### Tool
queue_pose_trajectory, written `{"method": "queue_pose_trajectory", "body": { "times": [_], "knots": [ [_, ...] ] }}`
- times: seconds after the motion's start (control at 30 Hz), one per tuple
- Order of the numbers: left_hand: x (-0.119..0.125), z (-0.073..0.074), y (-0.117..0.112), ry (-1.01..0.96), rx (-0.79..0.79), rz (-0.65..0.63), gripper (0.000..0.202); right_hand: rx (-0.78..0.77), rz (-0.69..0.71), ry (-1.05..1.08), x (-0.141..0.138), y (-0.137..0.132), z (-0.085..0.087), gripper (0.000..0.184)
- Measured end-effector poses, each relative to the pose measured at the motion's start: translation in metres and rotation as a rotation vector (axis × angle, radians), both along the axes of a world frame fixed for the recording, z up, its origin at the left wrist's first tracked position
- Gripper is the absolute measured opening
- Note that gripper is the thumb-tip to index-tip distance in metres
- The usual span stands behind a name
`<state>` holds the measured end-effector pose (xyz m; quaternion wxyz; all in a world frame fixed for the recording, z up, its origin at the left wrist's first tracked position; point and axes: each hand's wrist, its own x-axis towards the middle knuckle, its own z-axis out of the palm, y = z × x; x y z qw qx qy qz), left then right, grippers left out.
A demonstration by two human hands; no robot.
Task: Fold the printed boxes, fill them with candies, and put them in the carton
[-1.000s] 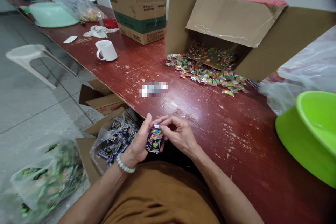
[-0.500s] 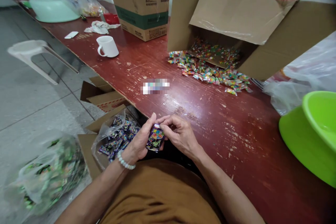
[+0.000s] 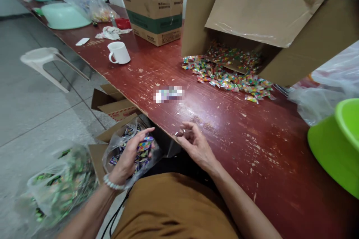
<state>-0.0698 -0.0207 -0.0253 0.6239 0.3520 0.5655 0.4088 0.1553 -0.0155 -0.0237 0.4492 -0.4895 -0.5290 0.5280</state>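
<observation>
My left hand (image 3: 129,157), wearing a pale bead bracelet, is over an open clear plastic bag (image 3: 108,149) of dark printed packets in a cardboard box. A purple packet (image 3: 145,144) with bright print lies in it, between the raised thumb and the fingertips showing beyond. My right hand (image 3: 196,143) is at the table's near edge, its thumb and fingers curled towards each other. Tiny white bits show at those fingertips; what they belong to I cannot make out.
On the red table (image 3: 224,130) stand a white mug (image 3: 119,53), a tipped carton (image 3: 246,18) spilling wrapped candies (image 3: 221,78), a taller carton (image 3: 155,11) and a green basin (image 3: 331,145). A bag of green packets (image 3: 61,186) and a white stool (image 3: 42,56) are on the floor.
My left hand has moved left and down, away from my right hand, to above the bag, with the packet. My right hand has shifted slightly right and come off the packet.
</observation>
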Motion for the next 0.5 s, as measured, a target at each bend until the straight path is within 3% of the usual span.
{"method": "queue_pose_trajectory", "body": {
  "times": [0.1,0.17,0.23,0.33,0.43,0.5],
  "knots": [
    [-0.042,-0.013,0.002,0.614,0.147,0.006,0.054,-0.086,-0.061,0.070,0.012,0.005,-0.006,0.035],
    [-0.051,-0.014,0.016,0.876,0.283,-0.057,0.057,-0.117,-0.084,0.096,0.016,0.006,-0.011,0.033],
    [-0.040,-0.007,0.044,1.028,0.513,-0.114,0.055,-0.109,-0.098,0.067,0.018,0.006,-0.017,0.029],
    [-0.003,0.009,0.107,1.216,0.814,-0.226,0.057,-0.065,-0.098,0.003,0.020,0.005,-0.022,0.024],
    [0.029,0.018,0.170,1.449,0.743,-0.355,0.069,-0.044,-0.128,0.033,0.024,0.005,-0.024,0.022],
    [0.037,0.019,0.197,1.520,0.659,-0.452,0.066,-0.046,-0.145,0.055,0.025,0.005,-0.025,0.022]
  ]
}}
